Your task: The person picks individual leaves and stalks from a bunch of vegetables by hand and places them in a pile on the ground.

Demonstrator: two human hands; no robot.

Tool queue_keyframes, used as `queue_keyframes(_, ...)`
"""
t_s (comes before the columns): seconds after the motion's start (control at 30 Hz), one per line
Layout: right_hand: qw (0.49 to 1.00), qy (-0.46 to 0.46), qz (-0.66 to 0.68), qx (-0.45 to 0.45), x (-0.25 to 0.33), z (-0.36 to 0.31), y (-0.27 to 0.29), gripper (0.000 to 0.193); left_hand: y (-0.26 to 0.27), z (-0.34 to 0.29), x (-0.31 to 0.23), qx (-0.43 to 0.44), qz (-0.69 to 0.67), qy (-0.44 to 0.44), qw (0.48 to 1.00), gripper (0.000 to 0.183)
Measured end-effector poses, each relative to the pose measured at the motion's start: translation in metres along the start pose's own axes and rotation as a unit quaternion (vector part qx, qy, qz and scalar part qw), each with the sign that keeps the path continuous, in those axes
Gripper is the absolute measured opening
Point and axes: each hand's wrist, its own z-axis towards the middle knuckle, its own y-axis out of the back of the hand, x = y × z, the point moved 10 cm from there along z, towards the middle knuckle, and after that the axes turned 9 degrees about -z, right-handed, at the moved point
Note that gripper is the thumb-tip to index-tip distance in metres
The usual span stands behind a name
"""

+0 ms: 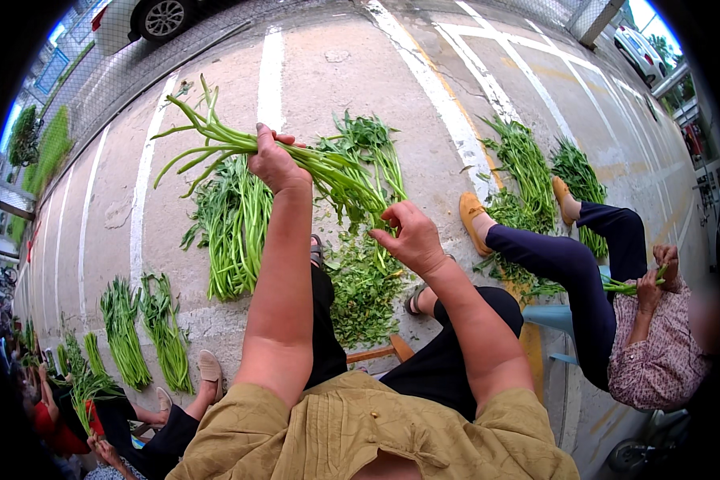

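My left hand (pixel 282 162) is closed round a bunch of water spinach (pixel 224 142), held up in front of me. Its pale green stems fan out to the left, and its leaves (pixel 348 188) hang to the right. At that leafy end my right hand (pixel 414 238) is curled, thumb and forefinger pinching the leaves. Below the bunch, loose plucked leaves (pixel 364 300) lie in a heap on the ground between my feet. A large pile of long-stemmed water spinach (pixel 236 228) lies left of the heap, and a smaller leafy pile (pixel 370 144) lies beyond it.
On the right a seated person (pixel 660 348) holds stems beside more green bundles (pixel 524 168). To the left, other seated people work near several bundles (pixel 124 332). White painted lines (pixel 270 76) cross the concrete. A wire fence (pixel 112 76) and parked car (pixel 156 18) stand farther off.
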Motion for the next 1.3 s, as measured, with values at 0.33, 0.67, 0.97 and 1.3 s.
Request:
queue_keyframes(0.33,0.962,-0.120,0.235,0.075,-0.009,-0.016,-0.046,0.015,-0.001,-0.007,-0.002,-0.001,-0.003,0.007,1.000,0.025)
queue_keyframes(0.67,0.993,-0.116,-0.005,0.023,-0.017,0.003,-0.049,0.025,0.008,-0.006,0.031,-0.017,-0.052,0.092,0.994,0.021)
queue_keyframes(0.97,0.992,-0.117,0.024,-0.045,-0.021,0.009,-0.048,0.022,0.013,-0.003,0.037,-0.034,-0.075,0.114,0.990,0.021)
queue_keyframes(1.3,0.857,-0.269,0.413,0.148,-0.036,-0.012,-0.077,0.012,0.018,0.011,0.008,-0.031,-0.046,0.050,0.997,0.022)
